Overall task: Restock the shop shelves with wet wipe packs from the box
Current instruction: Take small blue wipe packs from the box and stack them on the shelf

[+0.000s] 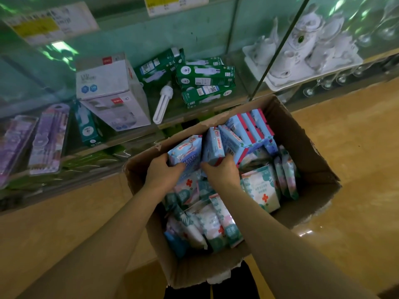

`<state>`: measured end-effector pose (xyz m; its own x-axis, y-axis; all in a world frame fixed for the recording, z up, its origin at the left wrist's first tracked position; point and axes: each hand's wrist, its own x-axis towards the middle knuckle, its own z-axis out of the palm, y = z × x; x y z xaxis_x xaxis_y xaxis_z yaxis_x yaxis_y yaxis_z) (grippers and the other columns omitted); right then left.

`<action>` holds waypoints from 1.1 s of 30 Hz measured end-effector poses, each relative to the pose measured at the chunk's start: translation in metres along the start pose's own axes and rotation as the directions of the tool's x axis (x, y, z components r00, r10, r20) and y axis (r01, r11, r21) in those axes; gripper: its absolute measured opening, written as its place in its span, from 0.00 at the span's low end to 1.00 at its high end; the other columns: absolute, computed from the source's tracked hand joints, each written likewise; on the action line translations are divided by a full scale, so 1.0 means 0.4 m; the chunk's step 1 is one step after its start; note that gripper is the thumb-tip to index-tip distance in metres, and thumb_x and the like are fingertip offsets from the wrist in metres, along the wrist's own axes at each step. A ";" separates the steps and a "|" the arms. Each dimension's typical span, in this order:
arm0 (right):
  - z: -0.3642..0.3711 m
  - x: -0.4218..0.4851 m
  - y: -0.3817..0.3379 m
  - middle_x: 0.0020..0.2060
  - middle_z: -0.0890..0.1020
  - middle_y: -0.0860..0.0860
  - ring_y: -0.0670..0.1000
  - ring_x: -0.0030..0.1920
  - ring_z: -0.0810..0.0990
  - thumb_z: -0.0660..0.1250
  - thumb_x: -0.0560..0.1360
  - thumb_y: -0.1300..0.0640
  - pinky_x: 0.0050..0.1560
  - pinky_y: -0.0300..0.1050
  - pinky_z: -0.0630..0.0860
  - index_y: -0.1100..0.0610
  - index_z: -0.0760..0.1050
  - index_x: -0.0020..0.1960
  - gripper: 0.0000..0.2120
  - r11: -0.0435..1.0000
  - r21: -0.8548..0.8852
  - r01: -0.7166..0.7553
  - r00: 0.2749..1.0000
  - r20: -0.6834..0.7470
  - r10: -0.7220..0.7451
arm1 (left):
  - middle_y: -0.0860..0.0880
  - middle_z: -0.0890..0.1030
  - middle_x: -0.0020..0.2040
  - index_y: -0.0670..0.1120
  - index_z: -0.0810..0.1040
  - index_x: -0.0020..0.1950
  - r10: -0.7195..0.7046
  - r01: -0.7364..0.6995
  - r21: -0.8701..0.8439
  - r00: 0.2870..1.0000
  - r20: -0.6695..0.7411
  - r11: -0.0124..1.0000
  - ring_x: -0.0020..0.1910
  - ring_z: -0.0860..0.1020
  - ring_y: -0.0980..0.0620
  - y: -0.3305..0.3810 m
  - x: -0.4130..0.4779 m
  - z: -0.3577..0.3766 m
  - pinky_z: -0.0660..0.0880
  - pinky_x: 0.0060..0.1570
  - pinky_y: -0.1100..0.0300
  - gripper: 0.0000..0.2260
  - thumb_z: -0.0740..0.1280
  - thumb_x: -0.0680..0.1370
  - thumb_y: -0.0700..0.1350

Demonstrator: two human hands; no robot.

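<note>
An open cardboard box (302,152) sits in the lower middle of the frame on a glossy tan floor (356,180), crammed with wet wipe packs (218,223) lying and standing every which way. Both bare arms reach down into it from the bottom edge. The left hand (160,173) has its fingers curled round the edge of a pale blue pack (187,152) near the box's far-left corner. Just beside it, the right hand (222,171) clasps the bottom of an upright blue pack (212,147) — the two hands are almost touching. Above the box runs a glass-fronted shelf (179,113) holding green bulb cartons (205,76), a loose white lamp bulb (163,102) and a tall white carton (108,89). Purple blister packs (49,139) lie at the left edge — and a white tea set (302,46) stands at the upper right.
</note>
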<state>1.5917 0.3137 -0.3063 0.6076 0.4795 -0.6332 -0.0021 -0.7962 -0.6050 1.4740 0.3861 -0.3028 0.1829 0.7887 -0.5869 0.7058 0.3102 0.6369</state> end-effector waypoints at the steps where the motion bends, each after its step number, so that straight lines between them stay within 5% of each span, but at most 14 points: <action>1: 0.004 0.007 -0.008 0.56 0.77 0.56 0.59 0.57 0.76 0.70 0.74 0.51 0.56 0.53 0.74 0.60 0.67 0.63 0.24 1.000 -0.024 -0.013 1.000 0.013 0.013 | 0.45 0.80 0.57 0.43 0.74 0.66 0.007 -0.007 0.000 1.000 0.006 1.000 0.47 0.78 0.49 0.000 -0.002 -0.003 0.74 0.45 0.58 0.18 0.69 0.77 0.45; 6: -0.030 0.009 -0.004 0.51 0.81 0.57 0.58 0.51 0.80 0.70 0.74 0.58 0.54 0.56 0.78 0.59 0.75 0.57 0.13 0.980 0.196 -0.039 0.999 -0.020 0.044 | 0.47 0.80 0.56 0.44 0.74 0.66 0.001 0.001 -0.047 0.999 0.039 0.999 0.46 0.79 0.51 0.009 -0.022 -0.022 0.73 0.42 0.61 0.18 0.68 0.77 0.44; 10: -0.129 -0.031 0.011 0.43 0.81 0.57 0.55 0.40 0.81 0.68 0.75 0.63 0.37 0.49 0.81 0.60 0.73 0.56 0.10 0.834 0.534 -0.139 0.989 0.115 0.092 | 0.48 0.80 0.51 0.44 0.76 0.64 -0.013 0.020 -0.120 0.998 0.054 0.993 0.38 0.76 0.58 0.037 -0.049 -0.043 0.70 0.32 0.67 0.15 0.67 0.78 0.44; 14: -0.229 -0.071 -0.002 0.30 0.81 0.54 0.50 0.31 0.80 0.66 0.77 0.59 0.30 0.44 0.80 0.61 0.73 0.48 0.05 0.719 0.648 -0.251 0.964 0.233 0.126 | 0.47 0.81 0.45 0.44 0.77 0.58 -0.101 0.129 -0.195 0.984 0.147 0.972 0.38 0.80 0.51 0.090 -0.084 -0.053 0.78 0.35 0.59 0.10 0.65 0.77 0.43; 18: -0.304 -0.118 -0.022 0.37 0.81 0.54 0.50 0.34 0.81 0.62 0.79 0.55 0.29 0.41 0.77 0.58 0.75 0.50 0.07 0.744 0.607 -0.279 0.949 0.294 0.117 | 0.42 0.82 0.42 0.45 0.77 0.49 -0.167 0.259 -0.227 0.919 0.356 0.939 0.38 0.81 0.45 0.166 -0.137 -0.038 0.81 0.38 0.49 0.04 0.63 0.78 0.44; 23: -0.400 -0.180 -0.035 0.31 0.81 0.52 0.48 0.31 0.80 0.61 0.80 0.52 0.26 0.38 0.75 0.58 0.77 0.51 0.10 0.727 0.635 -0.264 0.953 0.287 0.095 | 0.43 0.82 0.34 0.44 0.79 0.47 -0.114 0.213 -0.123 0.830 0.546 0.969 0.29 0.81 0.49 0.250 -0.198 -0.029 0.80 0.32 0.55 0.10 0.60 0.79 0.47; 28: -0.493 -0.262 -0.055 0.30 0.81 0.54 0.47 0.24 0.79 0.62 0.78 0.53 0.21 0.37 0.73 0.61 0.74 0.54 0.11 0.775 0.606 -0.183 0.982 0.148 0.116 | 0.42 0.83 0.40 0.43 0.78 0.50 -0.089 0.175 -0.071 0.758 0.646 0.982 0.34 0.82 0.47 0.322 -0.251 -0.024 0.80 0.34 0.54 0.11 0.58 0.80 0.47; 31: -0.550 -0.307 -0.087 0.38 0.81 0.55 0.49 0.32 0.81 0.63 0.77 0.54 0.29 0.42 0.78 0.62 0.72 0.61 0.16 0.925 0.381 -0.005 0.994 -0.102 0.048 | 0.40 0.82 0.48 0.42 0.74 0.55 -0.069 0.170 -0.097 0.765 0.640 0.981 0.43 0.81 0.41 0.356 -0.280 -0.008 0.79 0.42 0.47 0.09 0.59 0.79 0.43; 33: -0.575 -0.338 -0.120 0.48 0.80 0.55 0.54 0.45 0.82 0.63 0.77 0.51 0.45 0.49 0.81 0.58 0.69 0.65 0.20 0.992 0.005 0.125 0.969 -0.216 -0.121 | 0.40 0.81 0.49 0.43 0.72 0.57 -0.027 0.140 -0.134 0.785 0.619 0.981 0.48 0.80 0.38 0.375 -0.299 0.005 0.78 0.45 0.44 0.09 0.58 0.78 0.40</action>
<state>1.6925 0.2022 -0.0805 0.7602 0.4813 -0.4364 0.0697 -0.7282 -0.6818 1.5592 0.3372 -0.1381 0.5479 0.2819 -0.7876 0.6263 0.4859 0.6096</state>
